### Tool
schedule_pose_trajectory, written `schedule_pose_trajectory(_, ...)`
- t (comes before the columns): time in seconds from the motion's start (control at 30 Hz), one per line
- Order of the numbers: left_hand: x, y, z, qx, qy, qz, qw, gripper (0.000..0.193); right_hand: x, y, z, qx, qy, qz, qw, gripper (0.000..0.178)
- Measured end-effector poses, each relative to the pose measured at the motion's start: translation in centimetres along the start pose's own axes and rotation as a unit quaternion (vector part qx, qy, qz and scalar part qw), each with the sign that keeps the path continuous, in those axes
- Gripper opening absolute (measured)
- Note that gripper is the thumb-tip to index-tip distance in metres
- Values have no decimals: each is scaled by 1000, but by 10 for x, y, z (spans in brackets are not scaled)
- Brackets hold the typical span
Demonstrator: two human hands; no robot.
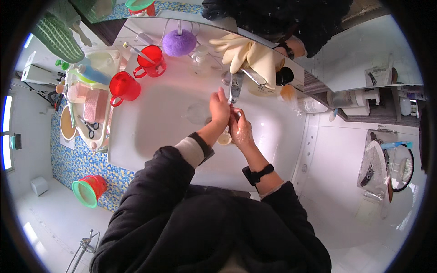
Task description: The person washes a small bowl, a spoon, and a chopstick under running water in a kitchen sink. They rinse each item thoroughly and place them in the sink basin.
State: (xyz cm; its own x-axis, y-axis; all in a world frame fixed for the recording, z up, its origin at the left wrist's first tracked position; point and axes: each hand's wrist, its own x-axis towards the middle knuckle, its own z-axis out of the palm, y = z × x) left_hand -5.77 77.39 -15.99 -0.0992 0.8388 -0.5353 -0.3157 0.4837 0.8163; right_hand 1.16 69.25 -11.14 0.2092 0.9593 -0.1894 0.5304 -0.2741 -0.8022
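Note:
Both hands are over the white washbasin (154,132), just below the metal tap (235,87). My left hand (220,109) is stretched out beside the spout, its fingers pointing away from me. Against it, my right hand (242,131) is curled, with wet foam on its back. A small dark piece shows between the right fingers, too little of it to name. Beneath the hands is a round cream-coloured thing (224,138), partly hidden. A clear round shape (196,113) shows in the basin left of my left hand.
Two red mugs (125,88) stand on the basin's left rim, one holding a toothbrush. Behind are a purple bath puff (179,43) and cream rubber gloves (248,54). A rack (102,116) with scissors (91,128) is at left; a red bucket (93,186) is lower down.

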Motion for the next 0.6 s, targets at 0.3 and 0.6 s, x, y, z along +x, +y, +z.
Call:
schedule_pose_trajectory(0.3,13,36,-10,521,-204,306,770,43,1,27,-32,200,68,82,974,24)
schedule_pose_trajectory(0.6,-11,41,-41,424,-189,167,870,40,60,17,25,252,35,125,959,31)
